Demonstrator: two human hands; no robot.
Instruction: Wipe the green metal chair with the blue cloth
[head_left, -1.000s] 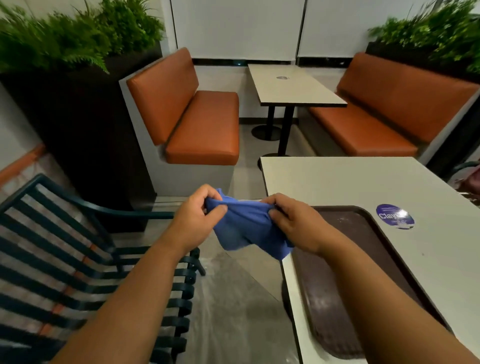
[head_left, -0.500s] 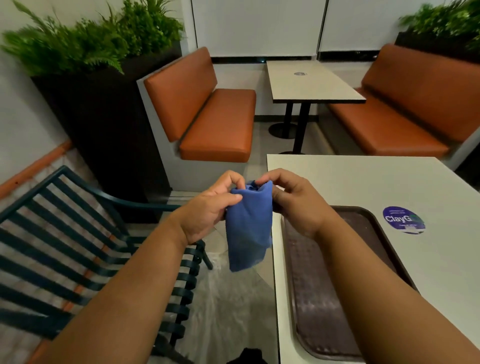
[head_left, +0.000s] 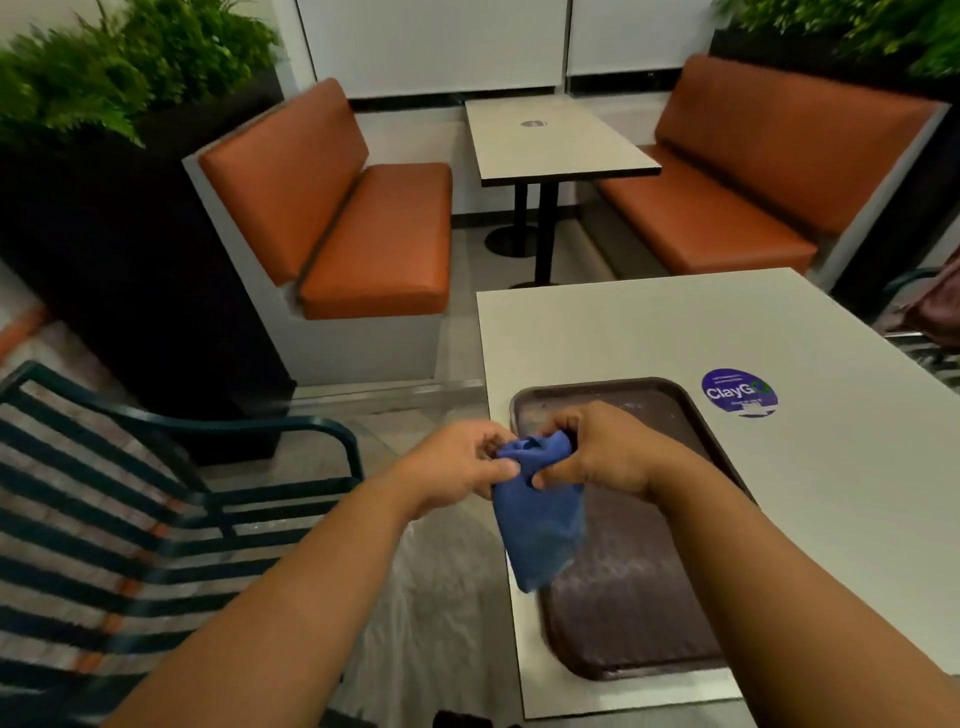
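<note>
1. Two orange benches flank a small far table at the back, with planters of ferns behind them.
2. The counter fills the right side – pale top, a round purple sticker near its middle.
3. The green chair stands at lower left, its slatted seat and curved armrest just beside the left forearm, apart from the cloth.
4. A dark brown tray lies on the counter's near left edge.
5. The cloth hangs bunched between both hands, over the tray's left rim.
6. The left hand pinches the cloth's top with thumb and curled fingers – a closed grip.
7. The right hand pinches the same top edge from the other side, fingers curled round the fabric.
</note>
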